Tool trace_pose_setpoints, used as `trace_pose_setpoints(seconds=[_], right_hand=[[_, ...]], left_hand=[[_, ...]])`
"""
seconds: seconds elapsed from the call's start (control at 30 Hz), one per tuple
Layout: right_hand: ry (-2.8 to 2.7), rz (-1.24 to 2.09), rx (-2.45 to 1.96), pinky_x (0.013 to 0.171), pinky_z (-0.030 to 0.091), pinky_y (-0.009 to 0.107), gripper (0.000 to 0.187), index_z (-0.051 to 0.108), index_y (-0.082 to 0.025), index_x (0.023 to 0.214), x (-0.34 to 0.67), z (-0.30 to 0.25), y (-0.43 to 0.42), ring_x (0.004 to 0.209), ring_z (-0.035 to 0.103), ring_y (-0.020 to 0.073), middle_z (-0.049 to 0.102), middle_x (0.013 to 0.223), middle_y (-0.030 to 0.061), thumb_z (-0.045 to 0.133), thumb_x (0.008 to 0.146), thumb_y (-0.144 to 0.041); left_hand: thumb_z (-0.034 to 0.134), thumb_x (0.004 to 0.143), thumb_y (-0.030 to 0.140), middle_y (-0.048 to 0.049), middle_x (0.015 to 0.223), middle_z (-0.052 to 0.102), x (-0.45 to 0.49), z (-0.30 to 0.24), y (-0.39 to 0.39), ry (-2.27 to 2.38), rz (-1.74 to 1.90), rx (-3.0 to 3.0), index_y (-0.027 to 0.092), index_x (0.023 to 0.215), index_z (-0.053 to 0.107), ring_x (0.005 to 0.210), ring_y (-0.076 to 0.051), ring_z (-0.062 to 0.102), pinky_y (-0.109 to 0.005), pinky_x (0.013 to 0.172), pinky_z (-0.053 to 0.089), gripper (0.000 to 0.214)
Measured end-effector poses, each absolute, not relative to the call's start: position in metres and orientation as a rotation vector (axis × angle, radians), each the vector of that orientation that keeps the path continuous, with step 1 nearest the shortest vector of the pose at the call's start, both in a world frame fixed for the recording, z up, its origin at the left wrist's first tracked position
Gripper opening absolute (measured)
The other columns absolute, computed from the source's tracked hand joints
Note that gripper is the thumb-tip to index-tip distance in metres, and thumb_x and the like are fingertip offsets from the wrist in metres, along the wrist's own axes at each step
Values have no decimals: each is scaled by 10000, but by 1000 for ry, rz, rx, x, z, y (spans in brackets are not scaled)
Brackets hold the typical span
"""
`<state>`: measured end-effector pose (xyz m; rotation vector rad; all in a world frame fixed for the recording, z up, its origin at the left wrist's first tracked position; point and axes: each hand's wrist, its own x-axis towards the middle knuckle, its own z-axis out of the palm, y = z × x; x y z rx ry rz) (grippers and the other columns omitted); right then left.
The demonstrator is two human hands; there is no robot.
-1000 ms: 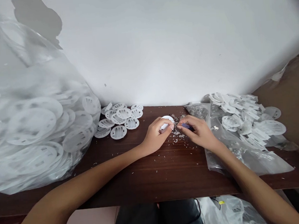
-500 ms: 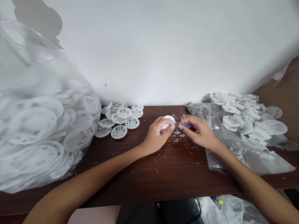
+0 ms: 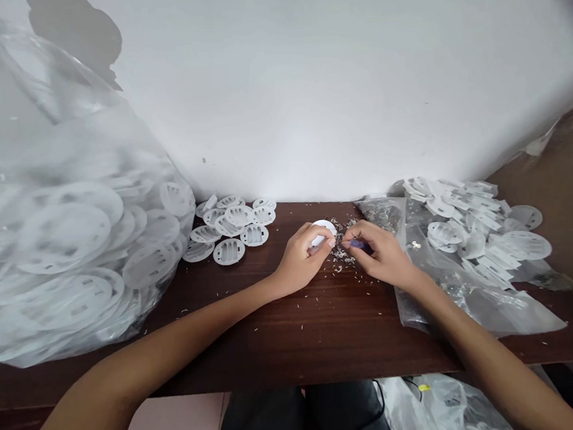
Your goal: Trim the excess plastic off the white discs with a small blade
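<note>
My left hand (image 3: 301,262) is closed around a white round plastic disc (image 3: 322,228), held on edge just above the brown table (image 3: 287,335). My right hand (image 3: 380,253) is closed on a small blue-handled tool (image 3: 358,243), its tip close to the disc. Between the two hands lies a small heap of pale plastic shavings (image 3: 343,253).
A large clear bag of white slotted discs (image 3: 68,247) fills the left side. A small group of loose discs (image 3: 230,226) lies at the back. On the right, more discs (image 3: 472,222) rest on a flat plastic bag (image 3: 469,299). A white wall stands behind; a cardboard surface (image 3: 566,197) rises at far right.
Almost nothing has moved. Both hands stay together at the disc, with only slight shifts of the fingers and the tool.
</note>
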<state>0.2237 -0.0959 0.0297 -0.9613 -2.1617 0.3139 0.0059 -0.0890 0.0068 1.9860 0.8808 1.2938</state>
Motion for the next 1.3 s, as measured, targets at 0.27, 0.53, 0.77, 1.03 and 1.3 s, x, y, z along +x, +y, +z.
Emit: trace_pose_setpoints(seconds=[0.27, 0.53, 0.77, 1.03, 1.3], right_hand=[[-2197, 249, -959, 788, 505, 368, 213, 594, -248, 1028, 226, 27, -96, 885, 626, 231, 654, 968, 49, 545, 893, -90], [-2211, 265, -952, 789, 519, 380, 213, 592, -254, 1047, 225, 24, -97, 889, 637, 234, 655, 979, 56, 534, 907, -105], [-2097, 173, -1019, 754, 528, 402, 181, 606, -256, 1000, 239, 33, -91, 853, 645, 239, 670, 948, 51, 567, 880, -127], [-1957, 326, -1068, 693, 532, 363, 141, 571, -255, 975, 238, 27, -88, 965, 698, 248, 722, 1120, 76, 608, 870, -168], [-1936, 400, -1118, 688, 496, 333, 44, 604, -241, 952, 229, 18, -83, 813, 644, 205, 698, 942, 41, 620, 910, -242]], left_hand=[[584, 1002, 299, -50, 1014, 628, 5, 7, -89, 868, 1267, 2057, 221, 1020, 659, 866, -149, 606, -237, 646, 479, 110], [576, 998, 286, -38, 998, 624, 7, 6, -88, 907, 1178, 2063, 223, 987, 652, 865, -148, 602, -245, 682, 491, 100], [549, 1004, 274, -39, 1045, 658, 5, -1, -80, 1009, 1283, 1922, 222, 981, 628, 886, -158, 633, -267, 712, 505, 98], [597, 986, 266, -29, 984, 671, 6, 0, -82, 1010, 1199, 2139, 232, 959, 686, 889, -166, 638, -303, 811, 502, 99], [542, 977, 194, -48, 978, 647, 4, 6, -83, 1015, 933, 2524, 242, 1035, 704, 843, -191, 640, -335, 805, 524, 178]])
